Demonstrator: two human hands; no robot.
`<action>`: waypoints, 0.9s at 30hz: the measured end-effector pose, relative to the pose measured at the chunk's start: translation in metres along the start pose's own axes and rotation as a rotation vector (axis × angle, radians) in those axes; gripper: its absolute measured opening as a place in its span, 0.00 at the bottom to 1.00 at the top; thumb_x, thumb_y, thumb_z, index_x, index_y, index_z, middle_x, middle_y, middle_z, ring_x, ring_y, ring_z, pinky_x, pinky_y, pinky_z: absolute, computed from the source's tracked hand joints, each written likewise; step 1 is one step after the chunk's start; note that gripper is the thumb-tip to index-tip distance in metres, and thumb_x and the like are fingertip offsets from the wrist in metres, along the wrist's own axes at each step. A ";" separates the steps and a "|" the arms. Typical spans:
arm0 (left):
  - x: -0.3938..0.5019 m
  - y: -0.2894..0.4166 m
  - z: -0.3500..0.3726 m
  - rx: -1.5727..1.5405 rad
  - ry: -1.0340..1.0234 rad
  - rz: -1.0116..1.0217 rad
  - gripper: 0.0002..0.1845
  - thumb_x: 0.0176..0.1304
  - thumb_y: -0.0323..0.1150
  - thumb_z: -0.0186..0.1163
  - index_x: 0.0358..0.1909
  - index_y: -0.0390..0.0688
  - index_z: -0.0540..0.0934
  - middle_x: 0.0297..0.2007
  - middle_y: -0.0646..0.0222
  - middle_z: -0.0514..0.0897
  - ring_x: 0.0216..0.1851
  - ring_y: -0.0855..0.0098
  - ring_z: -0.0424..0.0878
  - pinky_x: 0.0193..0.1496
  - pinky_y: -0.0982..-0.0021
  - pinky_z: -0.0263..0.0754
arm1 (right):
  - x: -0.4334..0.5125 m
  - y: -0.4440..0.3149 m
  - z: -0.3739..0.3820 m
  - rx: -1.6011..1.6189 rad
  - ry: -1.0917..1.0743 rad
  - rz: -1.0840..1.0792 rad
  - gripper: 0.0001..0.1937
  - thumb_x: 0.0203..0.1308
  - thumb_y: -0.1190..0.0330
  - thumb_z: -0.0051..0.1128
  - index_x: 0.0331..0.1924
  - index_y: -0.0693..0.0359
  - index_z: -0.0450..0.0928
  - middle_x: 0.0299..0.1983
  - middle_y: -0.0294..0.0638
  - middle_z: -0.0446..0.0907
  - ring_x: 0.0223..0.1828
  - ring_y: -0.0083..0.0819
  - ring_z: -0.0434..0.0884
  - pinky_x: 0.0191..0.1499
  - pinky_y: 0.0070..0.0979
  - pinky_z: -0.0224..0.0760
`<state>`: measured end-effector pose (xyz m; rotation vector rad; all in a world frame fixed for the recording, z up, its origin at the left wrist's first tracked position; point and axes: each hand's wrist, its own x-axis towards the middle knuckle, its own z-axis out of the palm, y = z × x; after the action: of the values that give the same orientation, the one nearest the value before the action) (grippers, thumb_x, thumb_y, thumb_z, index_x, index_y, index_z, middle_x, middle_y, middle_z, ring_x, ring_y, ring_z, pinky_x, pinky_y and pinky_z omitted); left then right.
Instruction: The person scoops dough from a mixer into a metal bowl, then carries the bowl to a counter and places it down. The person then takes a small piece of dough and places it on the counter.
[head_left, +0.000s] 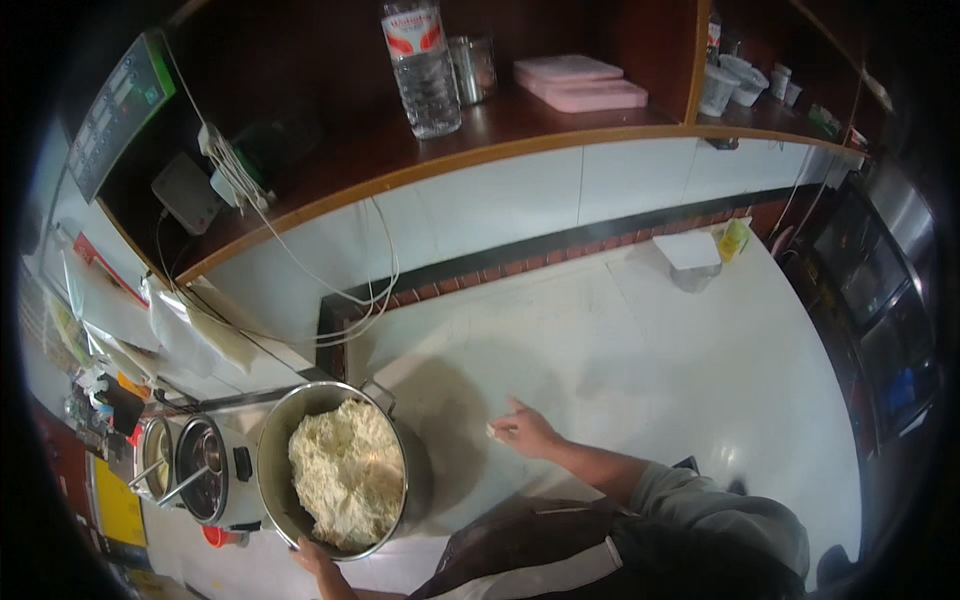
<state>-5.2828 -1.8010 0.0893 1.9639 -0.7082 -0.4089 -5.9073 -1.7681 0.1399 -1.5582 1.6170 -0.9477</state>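
A large steel pot (421, 465) filled with pale, rough dough (349, 472) stands on the white worktop (675, 360) at the left of centre. My left hand (313, 561) grips the near rim of this pot, its fingers partly hidden by the rim. Over the worktop, to the right of the pot, is my right hand (525, 431). Its thumb and fingers are pinched on a small whitish piece that looks like dough, while one finger points away from the others.
Left of the pot stand a rice cooker (238, 480) and another pot (154, 450), each with a ladle or spoon handle. A lidded plastic tub (694, 277) sits at the far right. Above runs a wooden shelf (360, 161) with a water bottle (427, 97) and hanging cables (390, 262).
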 end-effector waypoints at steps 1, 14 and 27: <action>0.004 -0.007 0.000 0.008 -0.012 0.026 0.26 0.65 0.36 0.57 0.58 0.25 0.74 0.49 0.47 0.83 0.44 0.56 0.81 0.51 0.55 0.75 | -0.001 0.007 0.007 -0.041 0.000 -0.079 0.17 0.67 0.64 0.60 0.58 0.53 0.83 0.49 0.60 0.85 0.64 0.55 0.78 0.68 0.40 0.69; -0.021 0.037 0.107 -0.054 0.021 0.279 0.23 0.65 0.38 0.59 0.52 0.28 0.79 0.45 0.49 0.86 0.42 0.56 0.82 0.48 0.55 0.78 | -0.050 0.063 -0.033 -0.145 -0.058 0.250 0.19 0.68 0.60 0.55 0.58 0.55 0.84 0.60 0.53 0.81 0.56 0.50 0.84 0.60 0.40 0.76; -0.069 0.100 0.177 0.004 -0.122 0.353 0.20 0.65 0.38 0.57 0.49 0.31 0.81 0.43 0.50 0.87 0.41 0.56 0.84 0.47 0.55 0.79 | -0.071 0.064 -0.136 0.176 0.293 0.352 0.25 0.57 0.70 0.57 0.61 0.54 0.82 0.47 0.46 0.86 0.40 0.34 0.85 0.48 0.27 0.77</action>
<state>-5.4651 -1.9147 0.0929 1.7811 -1.1124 -0.3120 -6.0539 -1.6912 0.1508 -1.0070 1.8737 -1.1213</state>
